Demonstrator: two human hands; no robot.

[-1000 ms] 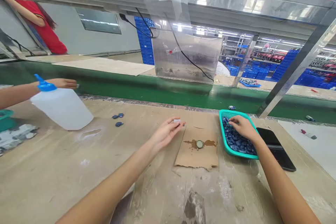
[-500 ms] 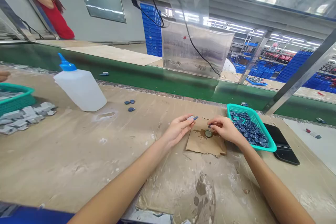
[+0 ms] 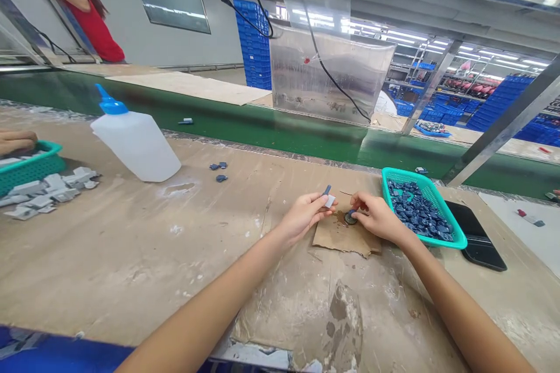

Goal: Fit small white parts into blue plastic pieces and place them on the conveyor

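Observation:
Between the thumb and fingers of my left hand (image 3: 306, 215) is a small grey and dark blue plastic part (image 3: 329, 201), its blue end pointing up. My right hand (image 3: 375, 215) pinches a small dark blue piece (image 3: 350, 213), held down at a small round bottle cap (image 3: 349, 220), which it partly hides. Under the cap lies a torn piece of brown cardboard (image 3: 343, 240) with a dark wet stain. A turquoise basket (image 3: 460, 241) full of dark blue pieces (image 3: 417, 210) stands just right of my right hand.
A white squeeze bottle (image 3: 139, 145) with a blue nozzle stands left, near several loose blue pieces (image 3: 219, 169). Grey parts (image 3: 52, 192) lie by another turquoise basket (image 3: 32, 172), where another person's hand (image 3: 16, 141) rests. A black phone (image 3: 476, 239) lies right. Behind runs a green belt (image 3: 245, 135).
My right hand has brought the blue piece down to the bottle cap. My left hand has turned its part more upright. Parts on the belt have shifted right, and the other person's hand shows more.

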